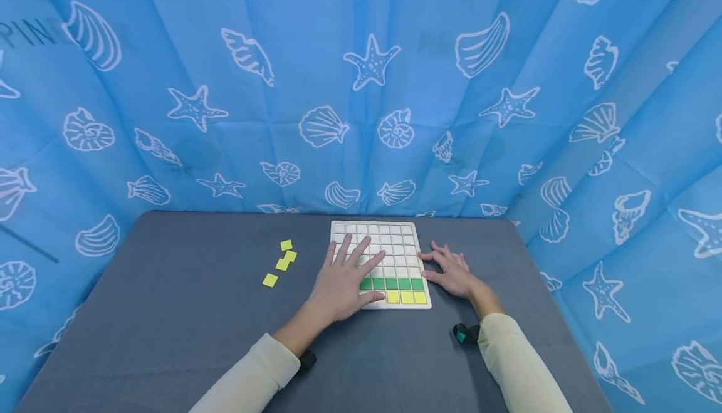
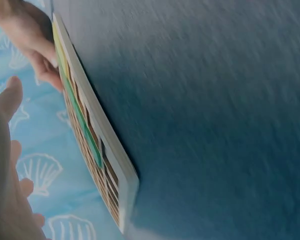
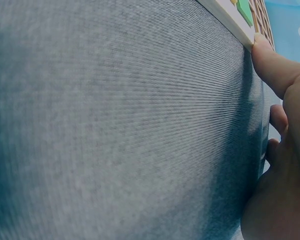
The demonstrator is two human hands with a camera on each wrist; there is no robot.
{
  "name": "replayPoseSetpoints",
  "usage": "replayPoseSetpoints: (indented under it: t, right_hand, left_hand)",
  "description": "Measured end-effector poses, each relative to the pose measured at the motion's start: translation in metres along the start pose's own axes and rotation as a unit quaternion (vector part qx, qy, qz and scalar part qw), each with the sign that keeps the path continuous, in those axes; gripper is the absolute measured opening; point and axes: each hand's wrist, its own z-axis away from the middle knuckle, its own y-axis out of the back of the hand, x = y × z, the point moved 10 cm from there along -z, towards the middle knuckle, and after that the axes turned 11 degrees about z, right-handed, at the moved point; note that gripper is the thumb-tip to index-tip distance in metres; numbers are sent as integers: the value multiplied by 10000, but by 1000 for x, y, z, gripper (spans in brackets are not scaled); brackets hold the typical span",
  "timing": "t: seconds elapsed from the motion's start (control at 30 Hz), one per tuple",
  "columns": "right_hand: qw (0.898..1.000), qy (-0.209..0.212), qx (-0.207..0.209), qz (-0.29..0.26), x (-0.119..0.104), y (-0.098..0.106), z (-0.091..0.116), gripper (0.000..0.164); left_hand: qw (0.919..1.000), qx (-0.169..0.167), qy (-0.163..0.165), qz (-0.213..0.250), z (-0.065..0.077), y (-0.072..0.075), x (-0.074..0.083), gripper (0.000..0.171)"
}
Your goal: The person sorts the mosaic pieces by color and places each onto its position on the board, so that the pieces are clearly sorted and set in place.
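A white grid board [image 1: 402,228] lies on the table. My left hand [image 1: 338,284] hovers over its left part, fingers spread and holding nothing; the left wrist view shows the hand apart from the board [image 2: 107,130]. Along one row are several green tiles [image 1: 404,284]. Below them three yellow tiles [image 1: 407,297] sit at the right end of the nearest row. My right hand [image 1: 451,270] rests beside the right edge, its thumb and a fingertip touching the rim. In the right wrist view the thumb [image 3: 270,60] presses against the board's corner area. The left hand hides several cells.
Several loose yellow tiles [image 1: 282,264] lie on the grey table [image 1: 197,313], left of the board. Behind and to the right hangs a blue curtain [image 1: 361,168] with white shell prints. Dark straps with small devices [image 1: 465,334] are at the wrists.
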Motion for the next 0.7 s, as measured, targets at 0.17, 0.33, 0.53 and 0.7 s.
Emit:
replayPoseSetpoints:
  t: [0.17, 0.33, 0.53, 0.7]
  right_hand:
    - [10000, 28, -51, 29, -6, 2, 2, 55]
    - [9999, -61, -78, 105, -8, 3, 3, 53]
    - [9998, -116, -75, 116, -7, 4, 4, 52]
    - [9999, -112, -75, 85, -7, 4, 4, 52]
  left_hand:
    - [9998, 34, 185, 76, 2, 2, -20, 87]
    - [9992, 154, 361, 94, 4, 8, -39, 88]
    - [9985, 213, 500, 79, 8, 13, -54, 87]
    - [9973, 196, 686, 194, 12, 15, -68, 85]
